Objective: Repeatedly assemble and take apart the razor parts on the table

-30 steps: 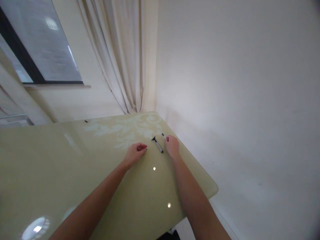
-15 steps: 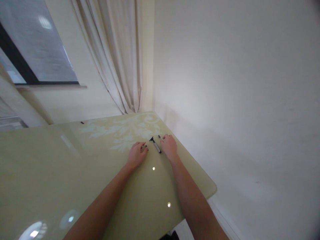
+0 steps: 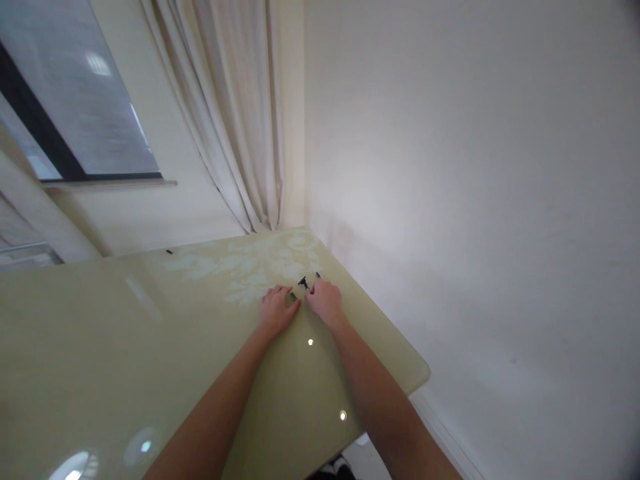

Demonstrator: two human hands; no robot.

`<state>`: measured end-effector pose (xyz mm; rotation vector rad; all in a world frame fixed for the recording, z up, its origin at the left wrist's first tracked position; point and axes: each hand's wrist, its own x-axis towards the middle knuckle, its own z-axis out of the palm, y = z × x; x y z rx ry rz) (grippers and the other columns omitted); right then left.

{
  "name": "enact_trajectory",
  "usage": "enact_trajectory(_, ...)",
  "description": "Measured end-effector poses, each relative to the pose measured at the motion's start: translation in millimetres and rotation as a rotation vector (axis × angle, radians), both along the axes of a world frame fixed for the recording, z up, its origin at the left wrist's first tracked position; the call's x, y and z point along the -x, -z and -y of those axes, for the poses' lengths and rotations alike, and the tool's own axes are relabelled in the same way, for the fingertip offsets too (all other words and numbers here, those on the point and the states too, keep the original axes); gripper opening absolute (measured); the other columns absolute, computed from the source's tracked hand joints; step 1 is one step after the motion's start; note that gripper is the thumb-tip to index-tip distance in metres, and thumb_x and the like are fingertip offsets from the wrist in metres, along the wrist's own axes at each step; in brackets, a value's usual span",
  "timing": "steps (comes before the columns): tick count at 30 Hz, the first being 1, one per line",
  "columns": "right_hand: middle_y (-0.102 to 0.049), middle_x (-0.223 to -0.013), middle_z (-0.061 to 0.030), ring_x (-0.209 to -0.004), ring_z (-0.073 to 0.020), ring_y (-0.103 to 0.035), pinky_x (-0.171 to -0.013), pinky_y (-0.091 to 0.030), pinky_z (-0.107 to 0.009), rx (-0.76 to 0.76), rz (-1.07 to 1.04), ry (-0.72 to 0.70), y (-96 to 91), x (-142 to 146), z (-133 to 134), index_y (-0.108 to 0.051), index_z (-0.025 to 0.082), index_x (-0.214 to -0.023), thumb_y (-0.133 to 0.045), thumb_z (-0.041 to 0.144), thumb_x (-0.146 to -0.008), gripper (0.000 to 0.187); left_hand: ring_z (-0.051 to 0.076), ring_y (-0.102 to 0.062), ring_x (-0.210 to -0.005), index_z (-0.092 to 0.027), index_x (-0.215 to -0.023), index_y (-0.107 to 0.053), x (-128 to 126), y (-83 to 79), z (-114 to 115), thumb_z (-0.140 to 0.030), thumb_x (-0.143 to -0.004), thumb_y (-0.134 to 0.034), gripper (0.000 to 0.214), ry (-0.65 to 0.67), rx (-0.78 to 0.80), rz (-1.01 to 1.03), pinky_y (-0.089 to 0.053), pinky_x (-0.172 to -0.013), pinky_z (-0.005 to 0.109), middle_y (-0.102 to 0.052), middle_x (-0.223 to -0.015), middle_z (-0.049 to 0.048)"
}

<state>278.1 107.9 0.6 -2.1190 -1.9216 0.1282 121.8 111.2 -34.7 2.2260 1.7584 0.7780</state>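
Note:
My two hands rest close together on the pale green glass table (image 3: pixel 150 347), near its far right corner. My right hand (image 3: pixel 325 303) is curled over the handle of a black and grey razor. Only the razor's dark head (image 3: pixel 303 283) shows past the fingertips. A small dark piece (image 3: pixel 318 275) lies just beyond that hand. My left hand (image 3: pixel 277 310) sits beside it, fingers bent down around a tiny dark thing (image 3: pixel 293 297) that I cannot make out.
The table's right edge (image 3: pixel 395 347) runs close to a white wall. A cream curtain (image 3: pixel 240 113) hangs in the corner behind the table, and a window (image 3: pixel 65 100) is at the upper left. A small dark speck (image 3: pixel 169 252) lies at the table's far edge.
My right hand has moved left onto the razor and now covers its handle. My left hand has shifted slightly right, so the hands nearly touch.

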Motion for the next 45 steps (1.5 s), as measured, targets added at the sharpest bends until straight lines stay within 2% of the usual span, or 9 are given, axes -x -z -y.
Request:
enact_trajectory(8,-0.078,-0.096,-0.0136,-0.093,-0.0272,-0.074,-0.080,-0.050,-0.032,-0.015,-0.042,-0.007,3.4,2,-2,-0.079,0.020,-0.094,-0.062,0.041,-0.095,0.027,0.032,-0.059,-0.120,-0.021,-0.115,-0.074,-1,-0.5,-2,-0.035,-0.086,-0.067,0.033,-0.038,0.032,0.035,-0.041,-0.102,0.045,-0.070,-0.124,0.0127)
enact_trajectory(13,-0.078,-0.094,-0.0111,-0.088,-0.0241,-0.072,-0.075,-0.047,-0.029,-0.142,-0.105,0.089,3.6,-9,-7,-0.078,0.020,-0.095,-0.054,0.039,-0.099,0.031,0.027,-0.066,-0.106,-0.018,-0.112,-0.073,1,2.0,-8,-0.035,-0.081,-0.072,0.036,-0.032,0.013,0.173,-0.047,-0.095,0.039,-0.073,-0.118,0.0124)
enact_trajectory(17,-0.078,-0.098,-0.0130,-0.088,-0.0242,-0.071,-0.071,-0.045,-0.029,-0.191,-0.115,0.161,0.9,-22,-10,-0.078,0.020,-0.102,-0.038,0.038,-0.106,0.044,0.021,-0.069,-0.080,-0.015,-0.095,-0.073,11,2.8,-10,-0.039,-0.090,-0.057,0.030,-0.042,0.001,0.325,-0.051,-0.074,0.031,-0.076,-0.089,0.0099)
enact_trajectory(25,-0.077,-0.092,-0.0122,-0.081,-0.0235,-0.071,-0.068,-0.044,-0.029,-0.198,-0.096,0.157,7.5,-13,-12,-0.079,0.022,-0.095,-0.037,0.040,-0.106,0.048,0.018,-0.060,-0.061,-0.016,-0.081,-0.072,30,6.8,5,-0.056,-0.100,-0.030,0.060,-0.031,-0.042,0.391,-0.044,-0.058,0.028,-0.062,-0.062,0.0027)
enact_trajectory(28,-0.077,-0.094,-0.0118,-0.085,-0.0234,-0.070,-0.073,-0.045,-0.030,-0.210,-0.074,0.111,9.8,-2,-7,-0.077,0.021,-0.096,-0.041,0.039,-0.105,0.041,0.021,-0.064,-0.070,-0.016,-0.084,-0.073,25,8.7,10,-0.054,-0.099,-0.037,0.055,-0.009,-0.049,0.309,-0.047,-0.066,0.031,-0.068,-0.073,0.0068)
enact_trajectory(30,-0.076,-0.100,-0.0119,-0.092,-0.0234,-0.070,-0.079,-0.045,-0.030,-0.230,-0.058,0.075,10.5,3,-4,-0.074,0.020,-0.102,-0.046,0.039,-0.104,0.034,0.026,-0.068,-0.094,-0.016,-0.105,-0.075,19,9.3,12,-0.050,-0.095,-0.050,0.043,0.008,-0.068,0.242,-0.050,-0.083,0.036,-0.074,-0.104,0.0137)
enact_trajectory(33,-0.073,-0.110,-0.0131,-0.103,-0.0239,-0.067,-0.087,-0.045,-0.031,-0.251,-0.020,0.022,11.9,8,1,-0.070,0.019,-0.111,-0.050,0.039,-0.103,0.029,0.033,-0.054,-0.131,-0.024,-0.135,-0.065,10,9.2,14,-0.044,-0.089,-0.064,0.050,0.048,-0.084,0.144,-0.039,-0.108,0.046,-0.061,-0.144,0.0143)
enact_trajectory(37,-0.073,-0.110,-0.0123,-0.105,-0.0236,-0.067,-0.090,-0.044,-0.031,-0.222,0.036,-0.052,16.2,8,1,-0.068,0.020,-0.110,-0.052,0.032,-0.102,0.021,0.031,-0.055,-0.133,-0.029,-0.127,-0.070,7,8.4,14,-0.042,-0.092,-0.063,0.038,0.122,-0.048,0.045,-0.032,-0.115,0.049,-0.066,-0.142,0.0083)
enact_trajectory(45,-0.074,-0.109,-0.0136,-0.101,-0.0269,-0.069,-0.087,-0.046,-0.033,-0.191,0.027,-0.074,19.5,9,-1,-0.067,0.019,-0.111,-0.059,0.032,-0.099,0.020,0.024,-0.064,-0.115,-0.021,-0.113,-0.076,16,4.5,12,-0.024,-0.096,-0.058,0.025,0.151,-0.038,0.013,-0.044,-0.105,0.038,-0.076,-0.118,0.0099)
